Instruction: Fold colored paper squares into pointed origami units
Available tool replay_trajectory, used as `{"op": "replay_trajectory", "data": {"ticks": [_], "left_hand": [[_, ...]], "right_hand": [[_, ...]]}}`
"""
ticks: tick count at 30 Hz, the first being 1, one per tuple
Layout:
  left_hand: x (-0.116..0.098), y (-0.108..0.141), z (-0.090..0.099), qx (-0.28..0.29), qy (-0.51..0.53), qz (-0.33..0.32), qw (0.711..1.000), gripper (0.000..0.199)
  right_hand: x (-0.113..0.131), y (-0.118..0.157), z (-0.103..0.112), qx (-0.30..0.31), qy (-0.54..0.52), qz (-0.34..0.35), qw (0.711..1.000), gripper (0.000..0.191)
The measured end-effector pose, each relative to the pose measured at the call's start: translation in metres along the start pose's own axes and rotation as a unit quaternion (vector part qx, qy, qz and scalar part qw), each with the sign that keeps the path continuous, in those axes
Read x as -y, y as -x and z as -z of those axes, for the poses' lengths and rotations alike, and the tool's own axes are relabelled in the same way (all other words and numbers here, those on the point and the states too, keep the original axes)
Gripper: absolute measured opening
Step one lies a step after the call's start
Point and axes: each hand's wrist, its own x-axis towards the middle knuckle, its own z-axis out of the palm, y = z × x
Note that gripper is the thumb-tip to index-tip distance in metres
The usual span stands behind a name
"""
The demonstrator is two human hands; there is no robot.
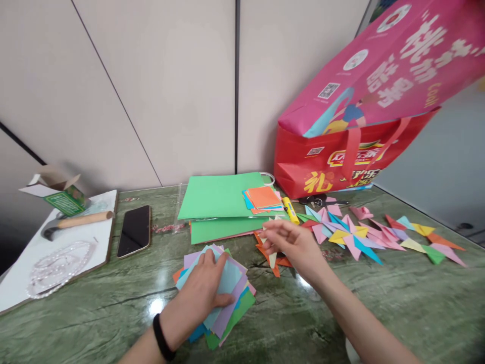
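My left hand (202,285), with a black band at the wrist, rests with spread fingers on a fanned pile of coloured paper squares (238,313), a light blue one on top. Over the orange folded paper pieces (285,262), my right hand (290,242) has its fingers curled together around a pale folded paper piece (272,260), partly hidden by the fingers. Folded paper stars and points (350,233) in many colours spread to the right of it.
Green sheets (220,194) lie at the back, with small squares (264,197) and a yellow glue stick (290,210). A phone (134,231), a hammer (81,221), beads (60,268) and an opened box (66,199) are left. Large bags (322,164) stand back right.
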Motion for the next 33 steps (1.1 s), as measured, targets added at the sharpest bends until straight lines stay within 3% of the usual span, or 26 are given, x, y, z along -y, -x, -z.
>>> {"op": "replay_trajectory", "data": {"ticks": [2, 5, 10, 16, 22, 27, 30, 33], "left_hand": [[-0.002, 0.001, 0.001, 0.009, -0.009, 0.006, 1.000, 0.066], [-0.002, 0.002, 0.000, 0.014, -0.007, -0.003, 1.000, 0.065], [0.008, 0.003, -0.003, -0.011, 0.026, -0.056, 0.998, 0.061], [-0.003, 0.006, 0.002, 0.006, 0.011, -0.008, 1.000, 0.020], [-0.031, 0.004, 0.001, 0.028, -0.038, 0.063, 0.997, 0.060], [-0.027, 0.005, -0.006, 0.015, -0.079, 0.049, 0.996, 0.038], [-0.018, 0.010, -0.004, -0.024, -0.019, -0.001, 1.000, 0.028], [-0.013, 0.013, 0.003, 0.000, 0.018, -0.011, 1.000, 0.018]], "right_hand": [[-0.002, 0.005, -0.008, 0.098, -0.028, -0.062, 0.993, 0.030], [-0.010, 0.008, -0.016, 0.152, -0.050, -0.102, 0.982, 0.032], [-0.018, 0.007, -0.015, 0.140, -0.027, -0.144, 0.979, 0.035], [-0.021, 0.010, -0.019, 0.151, 0.001, -0.190, 0.970, 0.033], [-0.021, 0.014, -0.028, 0.140, 0.015, -0.158, 0.977, 0.026], [-0.019, 0.013, -0.028, 0.139, 0.023, -0.139, 0.980, 0.021], [-0.018, 0.013, -0.027, 0.140, 0.036, -0.133, 0.980, 0.020], [-0.020, 0.012, -0.026, 0.140, 0.051, -0.125, 0.981, 0.020]]}}
